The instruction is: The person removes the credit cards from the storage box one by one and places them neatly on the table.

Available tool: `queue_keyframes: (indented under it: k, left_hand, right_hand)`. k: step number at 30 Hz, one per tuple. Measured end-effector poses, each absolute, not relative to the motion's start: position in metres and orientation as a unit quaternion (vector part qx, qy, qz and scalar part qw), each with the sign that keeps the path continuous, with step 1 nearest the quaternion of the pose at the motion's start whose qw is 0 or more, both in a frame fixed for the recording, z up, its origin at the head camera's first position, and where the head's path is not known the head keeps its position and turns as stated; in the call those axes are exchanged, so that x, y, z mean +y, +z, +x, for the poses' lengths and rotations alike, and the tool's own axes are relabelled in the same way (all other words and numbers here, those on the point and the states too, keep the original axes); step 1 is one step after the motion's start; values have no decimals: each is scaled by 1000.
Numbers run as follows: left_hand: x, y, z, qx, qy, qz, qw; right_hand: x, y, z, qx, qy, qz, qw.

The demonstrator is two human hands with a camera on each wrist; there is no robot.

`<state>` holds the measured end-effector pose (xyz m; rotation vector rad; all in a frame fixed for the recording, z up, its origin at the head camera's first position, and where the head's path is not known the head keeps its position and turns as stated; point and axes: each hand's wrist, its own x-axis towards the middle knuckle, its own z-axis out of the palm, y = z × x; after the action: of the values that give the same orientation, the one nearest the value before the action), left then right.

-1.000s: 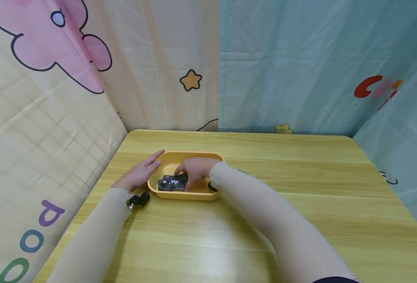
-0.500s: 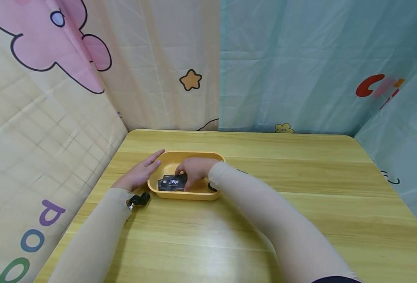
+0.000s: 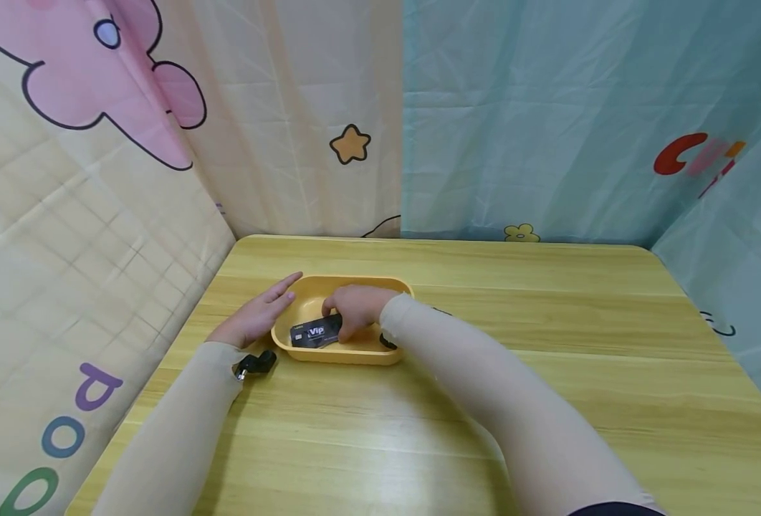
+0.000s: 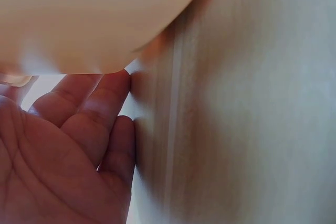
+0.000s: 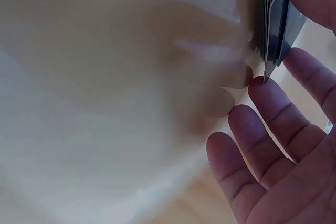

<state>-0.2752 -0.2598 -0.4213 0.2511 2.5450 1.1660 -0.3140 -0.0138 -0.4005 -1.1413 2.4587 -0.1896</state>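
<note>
the right hand [image 3: 355, 311] pinches the cards [image 3: 314, 332], now tilted and more evenly stacked to its left inside the tray [image 3: 348, 357], so seemingly gathered; the left hand [image 3: 256, 316], fingers extended, flanks it.

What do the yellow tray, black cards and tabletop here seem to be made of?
Yellow tray: probably plastic, glossy; smooth moulded curves with highlights.
Black cards: likely plastic; thin edges and a chip mark; finish unclear.
Tabletop: wood or wood-look laminate, semi-gloss; grain streaks and blurred glare.
</note>
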Motion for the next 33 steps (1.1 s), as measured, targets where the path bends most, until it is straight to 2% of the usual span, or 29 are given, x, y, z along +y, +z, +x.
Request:
queue_keyframes:
  k: [9, 21, 33]
  left_hand:
    - [-259, -422, -276, 891, 412, 87, 167]
    - [-256, -424, -276, 884, 427, 78, 174]
    - [-258, -421, -275, 885, 427, 76, 172]
  right_hand:
    - [-12, -401, -314, 890, -89, -385, 227]
    - [-9, -402, -316, 897, -105, -370, 217]
    - [3, -380, -320, 901, -161, -338, 218]
